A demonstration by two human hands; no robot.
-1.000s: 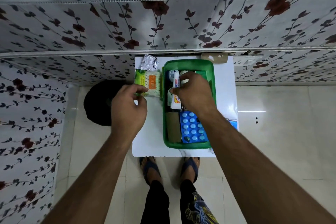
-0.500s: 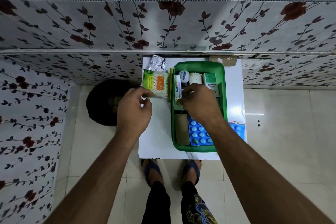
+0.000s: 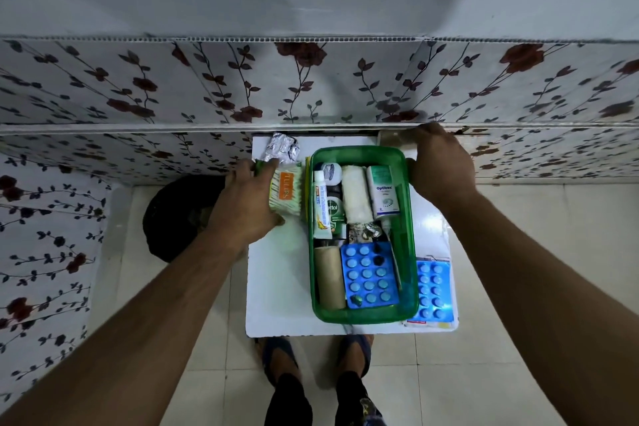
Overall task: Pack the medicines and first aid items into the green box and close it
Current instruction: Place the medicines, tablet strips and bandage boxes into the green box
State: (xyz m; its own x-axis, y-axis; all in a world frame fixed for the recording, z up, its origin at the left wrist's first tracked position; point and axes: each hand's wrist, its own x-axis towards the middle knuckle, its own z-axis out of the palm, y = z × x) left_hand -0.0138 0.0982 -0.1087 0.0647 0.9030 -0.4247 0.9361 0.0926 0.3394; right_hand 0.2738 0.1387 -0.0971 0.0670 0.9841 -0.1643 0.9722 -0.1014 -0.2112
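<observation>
The green box (image 3: 411,252) stands open on a small white table (image 3: 276,287). Inside lie an ointment tube (image 3: 320,207), a Dettol bottle (image 3: 334,213), a white bandage roll (image 3: 354,194), an Optibex bottle (image 3: 383,190), a brown roll (image 3: 328,277) and a blue blister pack (image 3: 368,275). My left hand (image 3: 245,207) grips a green cotton swab pack (image 3: 287,188) just left of the box. My right hand (image 3: 439,162) is curled over a beige item (image 3: 389,140) at the table's back right corner; its grip is hidden.
A crumpled foil strip (image 3: 281,148) lies at the table's back left. A second blue blister pack (image 3: 432,290) lies right of the box. The flowered wall panel stands directly behind the table. A black round object (image 3: 176,214) sits on the floor at left.
My right hand has left the box and moved to the back right corner. My left hand has moved forward onto the cotton swab pack and closed on it.
</observation>
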